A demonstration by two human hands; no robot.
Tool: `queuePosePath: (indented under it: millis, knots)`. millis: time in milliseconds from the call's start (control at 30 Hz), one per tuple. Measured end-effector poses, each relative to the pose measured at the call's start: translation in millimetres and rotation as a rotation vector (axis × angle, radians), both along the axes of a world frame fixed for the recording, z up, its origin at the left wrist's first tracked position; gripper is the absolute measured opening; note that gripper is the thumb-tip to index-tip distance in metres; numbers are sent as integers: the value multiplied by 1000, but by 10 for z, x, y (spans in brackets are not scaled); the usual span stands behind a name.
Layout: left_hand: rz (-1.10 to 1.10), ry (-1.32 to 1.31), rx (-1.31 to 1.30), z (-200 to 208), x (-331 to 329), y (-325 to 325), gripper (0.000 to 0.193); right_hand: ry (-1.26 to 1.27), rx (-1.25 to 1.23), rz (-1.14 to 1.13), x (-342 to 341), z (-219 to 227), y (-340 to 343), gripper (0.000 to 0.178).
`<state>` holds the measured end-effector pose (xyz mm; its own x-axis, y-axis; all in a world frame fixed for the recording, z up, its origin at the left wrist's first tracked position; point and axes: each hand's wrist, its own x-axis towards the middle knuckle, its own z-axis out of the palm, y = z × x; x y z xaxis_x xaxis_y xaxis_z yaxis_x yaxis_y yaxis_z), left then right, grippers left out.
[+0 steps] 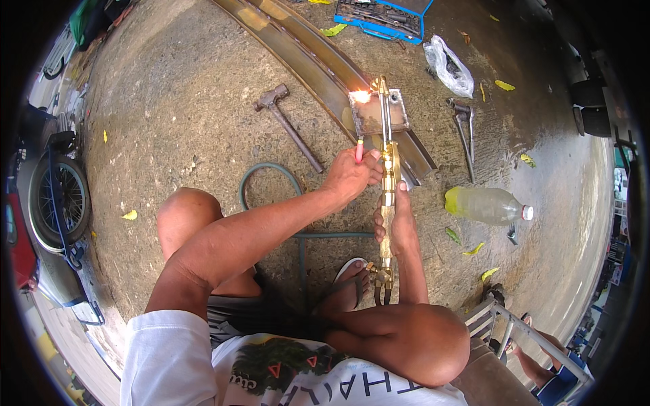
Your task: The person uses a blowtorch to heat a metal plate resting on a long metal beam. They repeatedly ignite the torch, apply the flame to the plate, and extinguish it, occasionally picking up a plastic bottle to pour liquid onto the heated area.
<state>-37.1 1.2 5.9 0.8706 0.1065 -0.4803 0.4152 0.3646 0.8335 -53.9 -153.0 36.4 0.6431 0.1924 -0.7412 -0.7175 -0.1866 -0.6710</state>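
Observation:
My right hand (403, 223) is wrapped round the brass body of a cutting torch (388, 169), thumb lying along it. The torch points away from me, its head over a square metal plate (382, 114). A bright orange-white glow with sparks burns at the plate's far left corner. My left hand (351, 174) is closed on a small pink-handled tool (359, 150) that points at the plate's near left edge; its exact kind is unclear. The left fingertips come close to the torch, and I cannot tell if they touch it. The plate lies on long curved steel rails (318, 74).
A hammer (288, 125) lies left of the rails. To the right are a metal wrench-like tool (464, 139), a plastic bottle (487, 206) and a plastic bag (448, 68). A blue toolbox (382, 30) sits beyond. A green hose (271, 166) loops over the concrete. Motorcycle wheel (59, 201) at left.

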Motion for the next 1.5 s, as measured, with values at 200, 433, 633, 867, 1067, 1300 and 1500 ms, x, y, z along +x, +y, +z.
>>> queuePosePath:
  millis: [200, 433, 633, 867, 1067, 1300, 1500]
  knots:
    - [7, 5, 10, 16, 1, -13, 37, -9, 0, 5, -2, -9, -14, 67]
    - [-29, 20, 17, 70, -10, 4, 43, -10, -1, 11, -3, 0, -21, 68]
    - [-19, 10, 16, 91, -15, -8, 44, -8, -6, 5, -9, 21, -27, 67]
    - [-19, 9, -2, 71, -19, -7, 42, -30, -9, 14, -22, 35, -30, 67]
    - [-21, 14, -1, 96, -28, 3, 41, -19, -13, 18, -27, 11, -38, 67]
    - [-32, 15, -4, 86, -31, 4, 40, -8, -38, 11, -25, 41, -25, 67]
    - [-43, 7, -9, 57, -26, -6, 40, -28, -30, 4, -33, 28, -41, 67]
